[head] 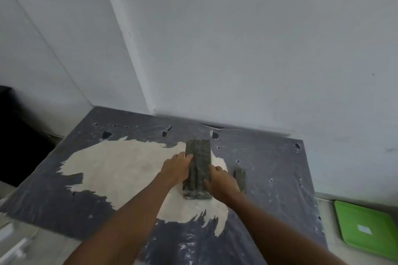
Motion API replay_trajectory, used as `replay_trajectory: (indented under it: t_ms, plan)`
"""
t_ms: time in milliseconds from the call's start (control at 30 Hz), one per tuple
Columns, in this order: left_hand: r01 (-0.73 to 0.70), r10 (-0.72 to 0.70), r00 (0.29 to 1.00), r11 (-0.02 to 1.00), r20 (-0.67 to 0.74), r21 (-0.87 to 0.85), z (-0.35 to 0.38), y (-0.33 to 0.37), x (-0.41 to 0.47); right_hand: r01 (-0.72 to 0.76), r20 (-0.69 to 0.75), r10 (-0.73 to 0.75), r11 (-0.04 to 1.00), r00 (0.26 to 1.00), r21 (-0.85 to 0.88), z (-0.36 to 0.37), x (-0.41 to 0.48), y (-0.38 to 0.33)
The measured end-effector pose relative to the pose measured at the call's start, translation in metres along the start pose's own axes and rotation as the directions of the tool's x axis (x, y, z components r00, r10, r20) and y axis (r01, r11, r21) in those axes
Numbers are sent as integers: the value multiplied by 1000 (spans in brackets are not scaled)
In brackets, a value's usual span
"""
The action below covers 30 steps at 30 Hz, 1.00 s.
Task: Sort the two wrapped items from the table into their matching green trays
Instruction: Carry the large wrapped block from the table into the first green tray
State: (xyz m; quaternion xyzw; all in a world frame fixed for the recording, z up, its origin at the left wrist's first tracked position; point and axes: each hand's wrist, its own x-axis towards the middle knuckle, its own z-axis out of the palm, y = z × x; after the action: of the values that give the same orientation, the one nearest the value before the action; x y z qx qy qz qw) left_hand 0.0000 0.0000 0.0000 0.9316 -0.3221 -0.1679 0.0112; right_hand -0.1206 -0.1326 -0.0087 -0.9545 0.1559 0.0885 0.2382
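No writing can be read; the green tray point(366, 230) at the lower right carries a small pale label, too blurred to make out; the large wrapped item point(198, 168), dark and clear-wrapped, lies lengthways on the worn table point(86, 200); the left hand point(177, 169) presses its left edge and the right hand point(219, 180) its right edge, both closed against it; a small wrapped item point(240, 178) lies just beside the right hand, on its far side
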Motion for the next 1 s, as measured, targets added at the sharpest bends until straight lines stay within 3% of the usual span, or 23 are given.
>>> replay_trajectory:
  t_ms: [167, 433, 633, 800, 1000]
  plan:
    - [1, 0, 999, 1000, 47, -21, 6, -37, 24, -154, 19, 153, 988, 988, 15, 32, 31, -38]
    - [-138, 140, 989, 990, 57, -31, 12, -75, 56, -297, -31, 297, 935, 954, -194, 86, 55, -68]
    - [-287, 288, 957, 958, 41, -26, 11, -74, 60, -108, -32, 103, 975, 994, -192, 65, 50, -29]
    - [-411, 412, 911, 910, -16, 63, 13, -66, 63, 67, -33, -68, 997, 997, -47, 11, 43, 13]
    - [-447, 462, 872, 886, -163, 120, 17, -41, 63, 98, 119, -111, 989, 987, 112, -9, 30, 33]
